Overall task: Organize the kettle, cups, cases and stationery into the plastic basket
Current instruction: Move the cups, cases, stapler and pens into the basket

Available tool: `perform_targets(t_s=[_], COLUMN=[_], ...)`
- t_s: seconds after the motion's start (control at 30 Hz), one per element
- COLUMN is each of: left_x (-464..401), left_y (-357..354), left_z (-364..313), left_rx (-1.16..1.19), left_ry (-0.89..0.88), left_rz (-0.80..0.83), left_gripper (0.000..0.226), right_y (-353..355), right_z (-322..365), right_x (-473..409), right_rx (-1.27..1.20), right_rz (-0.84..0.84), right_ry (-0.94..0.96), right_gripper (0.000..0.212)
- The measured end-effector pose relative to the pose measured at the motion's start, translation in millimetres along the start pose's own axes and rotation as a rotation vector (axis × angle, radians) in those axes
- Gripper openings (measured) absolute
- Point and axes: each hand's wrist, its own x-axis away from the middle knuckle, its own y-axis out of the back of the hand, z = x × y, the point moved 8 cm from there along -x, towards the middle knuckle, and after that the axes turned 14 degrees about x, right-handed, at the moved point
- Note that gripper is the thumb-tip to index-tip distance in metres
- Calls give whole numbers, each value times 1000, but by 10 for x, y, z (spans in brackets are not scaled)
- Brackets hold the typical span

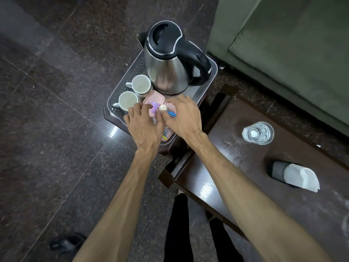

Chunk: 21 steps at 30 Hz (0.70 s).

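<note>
Dark speckled stone floor, dark wood table (217, 167), and a clear plastic basket (120, 91) already holding a steel kettle (168, 69), black lid and handle, plus two white cups (141, 85) just left of the hands. Right hand (183, 118) pinches a white-capped, blue-bodied bottle (166, 110) over the pink cases (153, 100); left hand (143, 125) rests beside it, fingers spread loose on a purple item (155, 107). Further right: glass (258, 132) and napkin holder (290, 173).

Kettle (168, 59) and two cups (135, 93) crowd the basket (205, 86); only its right strip lies open.
</note>
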Motion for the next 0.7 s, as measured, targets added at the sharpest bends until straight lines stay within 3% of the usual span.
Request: perform_targets(t_s=[0.2,0.4,0.5,0.6,0.7], left_x=[418,1099,1469,1763,1902], left_y=[-60,-416,-675,-940,-1207], left_z=[-431,-1132,-1510,-1880,-2184], left_rx=[104,192,191,183,164], left_ry=[-26,-183,-271,-339,-340], left_rz=[110,360,504,610,667], left_gripper=[19,13,18,29,61], right_y=[158,305,432,660,909], right_z=[-396,-1250,-1758,-2212,-2632], right_x=[495,1313,1731,2107,2439], right_rx=[-61,-67,-41,19,127], right_rz=[-60,-43,-49,-161,-294], right_ry=[-129,-362,-510,-596,-651], right_gripper=[19,12,14,20,46])
